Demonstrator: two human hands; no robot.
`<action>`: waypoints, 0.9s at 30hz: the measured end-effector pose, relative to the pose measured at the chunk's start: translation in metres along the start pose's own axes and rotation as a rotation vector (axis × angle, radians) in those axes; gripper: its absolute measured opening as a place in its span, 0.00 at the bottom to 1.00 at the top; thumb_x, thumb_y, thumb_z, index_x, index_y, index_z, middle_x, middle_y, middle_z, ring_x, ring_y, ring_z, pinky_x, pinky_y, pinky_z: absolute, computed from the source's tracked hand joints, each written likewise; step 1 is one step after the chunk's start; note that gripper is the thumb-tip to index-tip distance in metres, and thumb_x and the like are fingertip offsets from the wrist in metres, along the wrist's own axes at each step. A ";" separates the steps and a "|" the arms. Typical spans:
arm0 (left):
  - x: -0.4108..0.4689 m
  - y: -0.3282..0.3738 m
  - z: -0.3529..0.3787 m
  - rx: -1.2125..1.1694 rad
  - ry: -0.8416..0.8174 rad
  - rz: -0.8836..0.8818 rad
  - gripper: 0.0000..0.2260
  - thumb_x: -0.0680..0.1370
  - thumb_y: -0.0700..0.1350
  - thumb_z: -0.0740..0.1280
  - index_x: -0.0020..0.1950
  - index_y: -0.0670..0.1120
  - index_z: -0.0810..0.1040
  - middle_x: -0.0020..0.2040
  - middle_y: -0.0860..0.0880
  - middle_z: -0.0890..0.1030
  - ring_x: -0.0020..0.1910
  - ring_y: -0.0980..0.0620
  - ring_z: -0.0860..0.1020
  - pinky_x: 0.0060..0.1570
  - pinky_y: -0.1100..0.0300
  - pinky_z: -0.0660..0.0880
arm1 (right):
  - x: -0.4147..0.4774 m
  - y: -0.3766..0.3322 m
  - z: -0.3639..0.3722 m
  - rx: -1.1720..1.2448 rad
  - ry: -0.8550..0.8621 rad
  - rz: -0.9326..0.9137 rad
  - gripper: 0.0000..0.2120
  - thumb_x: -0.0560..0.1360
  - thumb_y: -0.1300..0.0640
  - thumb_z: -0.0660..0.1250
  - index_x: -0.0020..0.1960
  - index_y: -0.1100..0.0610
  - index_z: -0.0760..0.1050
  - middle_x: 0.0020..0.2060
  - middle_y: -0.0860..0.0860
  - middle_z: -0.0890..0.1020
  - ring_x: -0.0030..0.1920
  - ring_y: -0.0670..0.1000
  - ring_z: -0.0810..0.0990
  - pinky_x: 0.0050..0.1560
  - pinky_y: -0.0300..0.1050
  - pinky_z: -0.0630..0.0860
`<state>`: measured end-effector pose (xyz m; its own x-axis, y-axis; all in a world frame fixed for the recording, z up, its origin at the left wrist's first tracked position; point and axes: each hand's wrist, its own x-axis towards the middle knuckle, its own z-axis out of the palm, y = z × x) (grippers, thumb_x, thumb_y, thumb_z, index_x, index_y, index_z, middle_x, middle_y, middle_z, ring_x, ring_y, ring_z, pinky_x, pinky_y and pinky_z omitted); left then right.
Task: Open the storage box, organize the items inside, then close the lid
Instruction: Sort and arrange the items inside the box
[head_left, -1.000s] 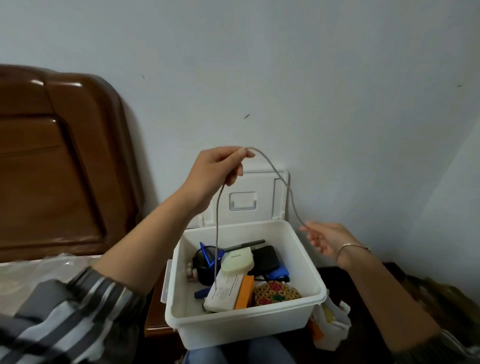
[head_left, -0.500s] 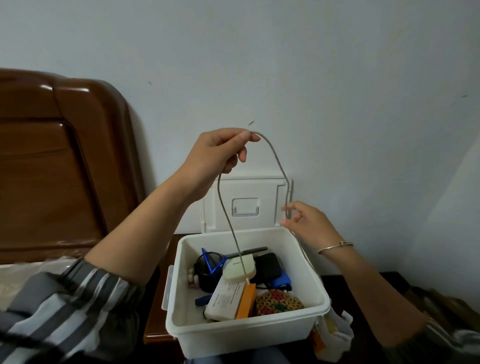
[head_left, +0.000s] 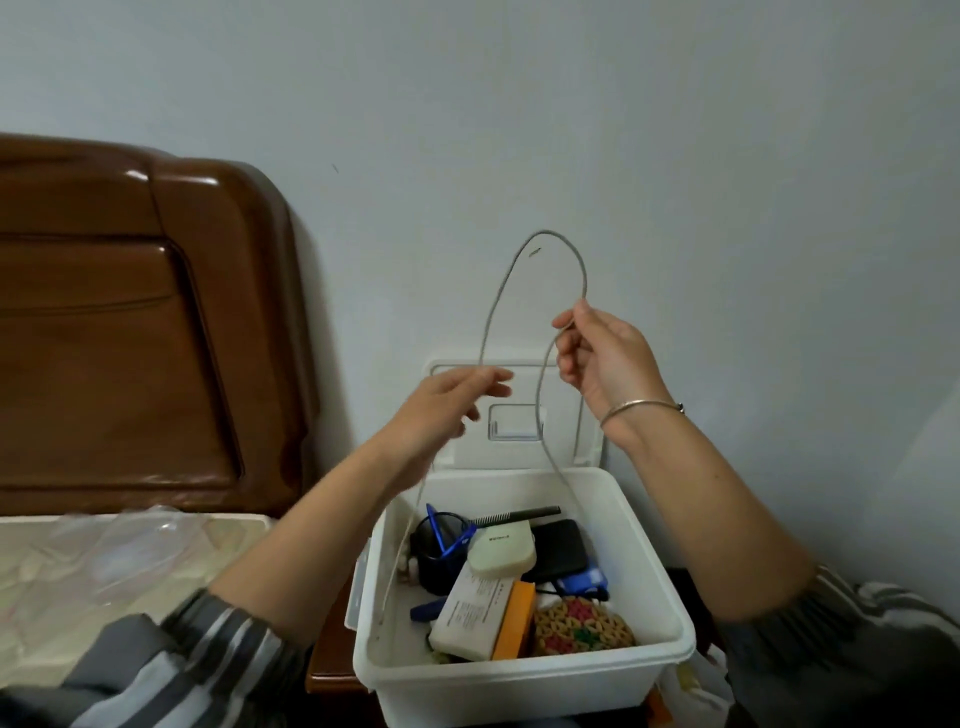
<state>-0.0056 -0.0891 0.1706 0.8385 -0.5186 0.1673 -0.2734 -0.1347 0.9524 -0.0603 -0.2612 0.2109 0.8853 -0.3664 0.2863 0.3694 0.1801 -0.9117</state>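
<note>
Storage box (head_left: 519, 691) open; left hand (head_left: 447, 410), right hand (head_left: 602, 358) pinch grey cord (head_left: 545, 233) looped above.

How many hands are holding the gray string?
2. The left hand pinches the gray string in front of the lid; the right hand pinches it higher, beside the loop.

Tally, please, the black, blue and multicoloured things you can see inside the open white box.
Black: 3 (cup, comb, flat case)
Blue: 3 blue pieces
Multicoloured: 1 (woven mat)
Total: 7
</note>
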 end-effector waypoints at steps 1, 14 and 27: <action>-0.003 -0.001 0.008 -0.004 -0.077 0.005 0.12 0.81 0.56 0.58 0.57 0.59 0.80 0.53 0.63 0.82 0.43 0.59 0.74 0.44 0.61 0.69 | 0.001 0.001 0.004 0.027 0.003 0.011 0.15 0.81 0.55 0.57 0.40 0.59 0.75 0.25 0.48 0.75 0.24 0.45 0.70 0.25 0.34 0.68; -0.003 -0.052 -0.014 0.122 -0.234 -0.109 0.12 0.81 0.48 0.62 0.47 0.45 0.83 0.31 0.52 0.72 0.32 0.59 0.70 0.43 0.63 0.66 | 0.030 0.029 -0.105 0.431 0.679 0.036 0.17 0.83 0.56 0.52 0.37 0.57 0.68 0.14 0.45 0.69 0.16 0.41 0.67 0.20 0.32 0.62; -0.005 -0.057 -0.031 0.303 -0.094 -0.017 0.12 0.81 0.49 0.64 0.43 0.49 0.84 0.33 0.60 0.80 0.34 0.65 0.76 0.36 0.74 0.68 | -0.015 0.083 -0.108 -0.639 0.701 -0.065 0.28 0.73 0.68 0.65 0.71 0.60 0.62 0.65 0.58 0.69 0.55 0.52 0.72 0.58 0.48 0.72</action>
<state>0.0206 -0.0528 0.1230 0.8008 -0.5879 0.1142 -0.3993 -0.3821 0.8334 -0.0741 -0.3397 0.0992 0.4203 -0.8600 0.2895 0.0041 -0.3172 -0.9483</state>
